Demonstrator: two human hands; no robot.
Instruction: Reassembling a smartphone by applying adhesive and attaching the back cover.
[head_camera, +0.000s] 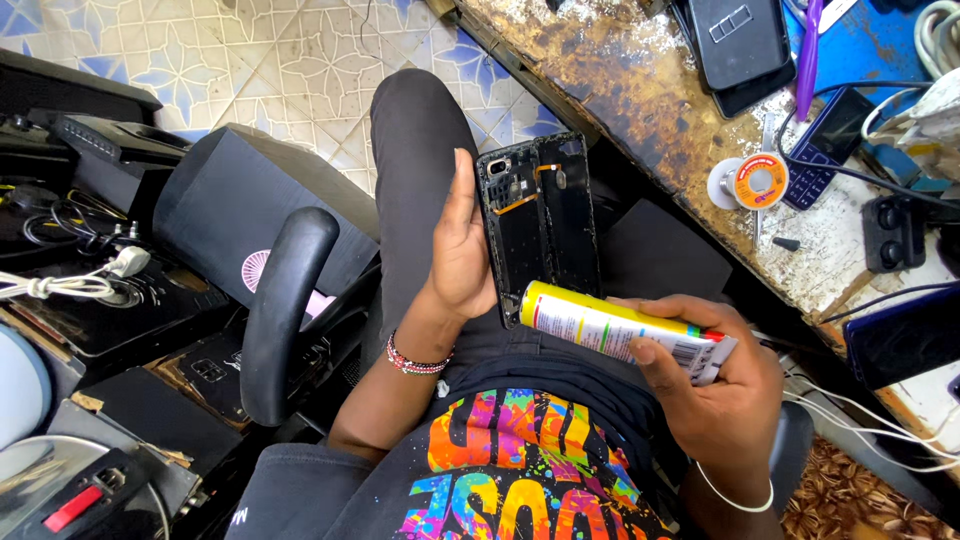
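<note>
Head view looked down on a seated person's lap. The left hand (462, 250) held an opened phone (540, 225), its back cover off and dark insides showing, upright along the phone's nine o'clock edge; the fingers (466, 185) were closed lightly against that edge, the thumb hidden behind it. At five o'clock from the phone, the right hand (715, 385) gripped a yellow tube (600, 325) lying crosswise, its yellow end touching the phone's bottom corner and its white cap end inside the curled fingers (660, 350), which were wrapped shut around it. At two o'clock from the phone, a worn, stained surface (640, 90) carried a solder spool (755, 182), a small keypad phone (825, 145) and a black slab-like device (740, 40). A chair armrest (285, 310) stood at eight o'clock.
</note>
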